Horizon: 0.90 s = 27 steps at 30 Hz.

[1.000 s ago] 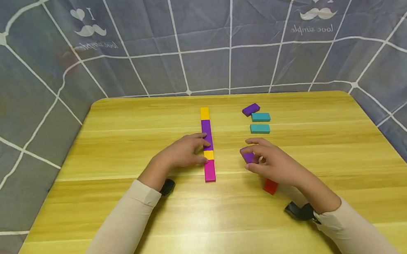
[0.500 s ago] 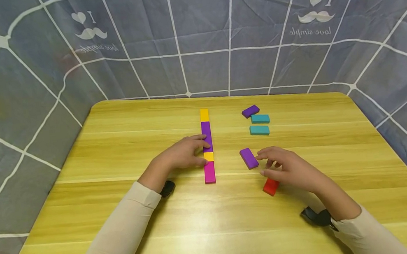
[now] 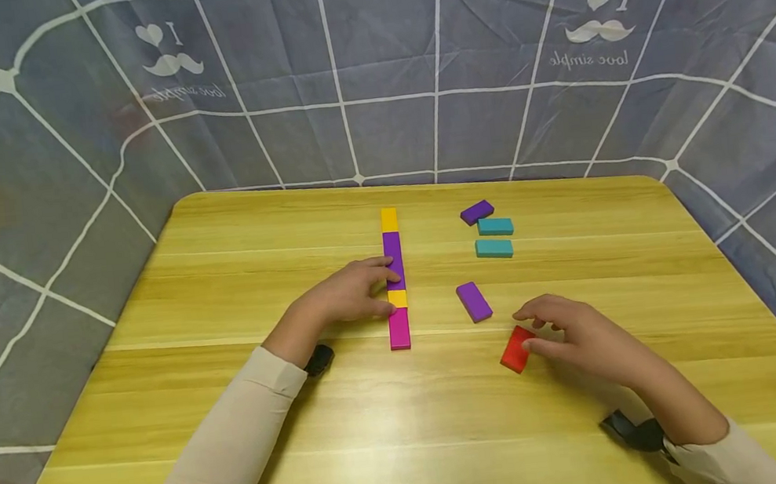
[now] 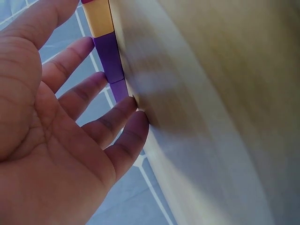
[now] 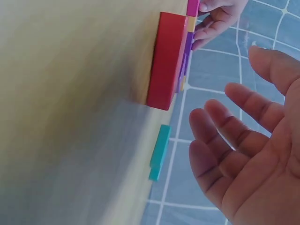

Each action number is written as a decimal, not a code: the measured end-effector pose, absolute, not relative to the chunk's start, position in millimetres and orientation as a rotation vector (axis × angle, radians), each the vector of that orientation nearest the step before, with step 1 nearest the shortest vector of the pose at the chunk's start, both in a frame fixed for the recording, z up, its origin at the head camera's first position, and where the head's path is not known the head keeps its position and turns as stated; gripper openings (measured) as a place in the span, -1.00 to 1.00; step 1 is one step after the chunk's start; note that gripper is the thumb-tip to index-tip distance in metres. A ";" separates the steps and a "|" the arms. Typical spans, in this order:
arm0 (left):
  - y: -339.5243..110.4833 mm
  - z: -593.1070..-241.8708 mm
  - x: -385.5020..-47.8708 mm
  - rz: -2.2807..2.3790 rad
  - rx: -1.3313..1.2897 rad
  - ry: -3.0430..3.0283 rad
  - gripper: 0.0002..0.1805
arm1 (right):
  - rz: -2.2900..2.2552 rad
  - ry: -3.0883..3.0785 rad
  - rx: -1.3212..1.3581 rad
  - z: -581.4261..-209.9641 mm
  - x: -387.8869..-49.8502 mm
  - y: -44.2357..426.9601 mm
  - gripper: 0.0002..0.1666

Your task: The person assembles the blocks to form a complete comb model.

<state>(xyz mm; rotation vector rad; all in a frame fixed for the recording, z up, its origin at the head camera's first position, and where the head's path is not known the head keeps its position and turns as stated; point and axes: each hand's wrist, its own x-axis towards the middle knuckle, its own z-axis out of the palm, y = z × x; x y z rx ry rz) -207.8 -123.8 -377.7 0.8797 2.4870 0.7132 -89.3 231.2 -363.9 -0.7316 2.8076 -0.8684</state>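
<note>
A straight row of blocks runs away from me in the head view: a magenta block [image 3: 400,334], a yellow block [image 3: 397,299], purple [image 3: 391,245], then a second yellow block [image 3: 389,219] at the far end. My left hand [image 3: 345,294] rests at the row's left side, fingertips on the purple part and thumb by the near yellow and magenta blocks. In the left wrist view its fingers are spread and relaxed. Beside and above a red block [image 3: 516,352] hovers my right hand [image 3: 586,338], fingers loosely bent, apart from the block in the right wrist view [image 5: 166,61].
A loose purple block [image 3: 474,301] lies between the row and the red block. Farther back are two teal blocks [image 3: 494,248] and another purple block [image 3: 477,212] touching or nearly touching one. A grey patterned cloth [image 3: 384,69] hangs behind the wooden table [image 3: 273,230].
My right hand has moved away from the loose purple block, rightward and nearer to me, to the red block. The purple block lies free on the table. My left hand has stayed put.
</note>
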 end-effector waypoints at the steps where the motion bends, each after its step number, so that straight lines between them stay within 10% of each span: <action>1: -123.8 -378.4 -207.9 0.715 0.882 2.488 -0.43 | -0.854 2.807 -0.725 -364.3 -88.6 232.1 -0.60; 27: -123.0 -378.0 -207.0 0.723 0.860 2.482 -0.44 | -0.669 2.775 -0.815 -378.3 -81.8 235.9 -0.68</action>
